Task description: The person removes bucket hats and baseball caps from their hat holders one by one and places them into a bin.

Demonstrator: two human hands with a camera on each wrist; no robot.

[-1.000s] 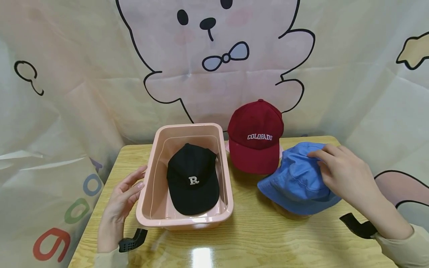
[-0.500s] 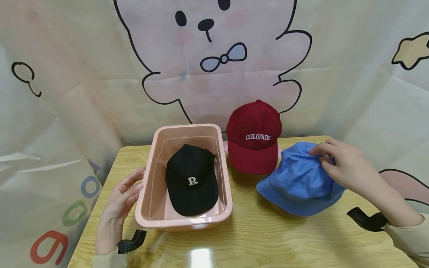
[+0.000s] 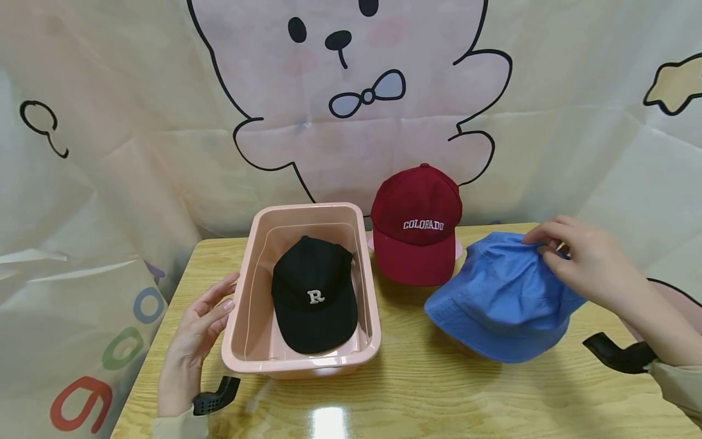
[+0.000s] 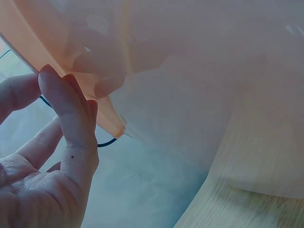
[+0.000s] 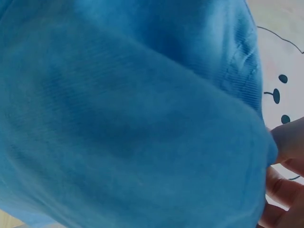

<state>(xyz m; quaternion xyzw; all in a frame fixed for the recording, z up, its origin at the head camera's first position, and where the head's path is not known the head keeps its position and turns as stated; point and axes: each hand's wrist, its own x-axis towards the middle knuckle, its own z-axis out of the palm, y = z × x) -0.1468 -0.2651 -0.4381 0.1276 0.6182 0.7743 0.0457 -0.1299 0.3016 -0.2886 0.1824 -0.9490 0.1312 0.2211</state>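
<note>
On the right, in the head view, my right hand [image 3: 595,262] pinches the crown of a blue bucket hat [image 3: 499,305] between thumb and fingers. The hat tilts, brim down to the left, and hides what is under it. Its fabric [image 5: 128,123] fills most of the right wrist view. My left hand [image 3: 200,332] rests with its fingertips against the outer left side of a pink plastic bin [image 3: 375,317], close to the rim. Inside the bin lies a black baseball cap [image 3: 312,292] with a white R. The left wrist view shows relaxed fingers [image 4: 71,123] touching the glossy bin wall.
A dark red cap [image 3: 417,231] lettered COLORADO stands behind, between bin and bucket hat, with a bit of pink showing beneath it. All sit on a wood-grain table [image 3: 406,396]. A printed cloth [image 3: 164,164] hangs behind and at both sides.
My right hand has drawn the crown of the bucket hat up and to the right, and the hat tilts more. The left hand, bin and caps stay in place.
</note>
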